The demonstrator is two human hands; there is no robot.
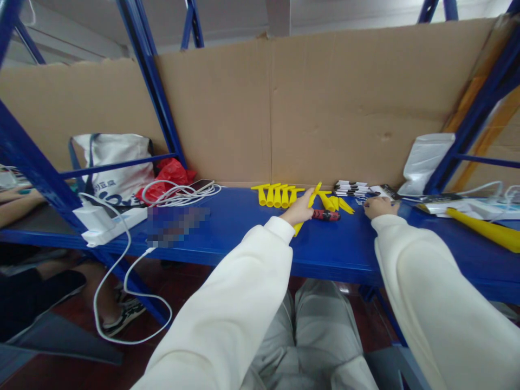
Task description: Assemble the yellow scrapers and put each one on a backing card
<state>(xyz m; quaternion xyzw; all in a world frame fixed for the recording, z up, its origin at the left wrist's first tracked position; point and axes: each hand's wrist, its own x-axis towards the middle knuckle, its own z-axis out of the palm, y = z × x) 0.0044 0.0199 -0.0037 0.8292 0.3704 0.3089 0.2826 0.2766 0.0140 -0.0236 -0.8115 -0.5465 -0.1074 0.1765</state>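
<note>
My left hand [299,210] is closed around a yellow plastic piece [316,194], whose ends stick out above and below the fist. Just right of that hand lies a dark red tool or cylinder [326,215] with a black end. Several yellow T-shaped parts with round tubes [277,197] stand in a row to the left, and more loose yellow parts [333,202] lie to the right. My right hand [380,207] is down at the table with its fingers curled together over small things too tiny to name. Black-and-white packets [351,189] are stacked beside it.
On the left are a power strip [116,224], coiled white cable [182,195], a red bag [173,172] and a white tote [117,162]. A long yellow piece [483,229] lies right. Cardboard [325,108] walls the back of the blue table [239,238]. Another person's arm shows far left.
</note>
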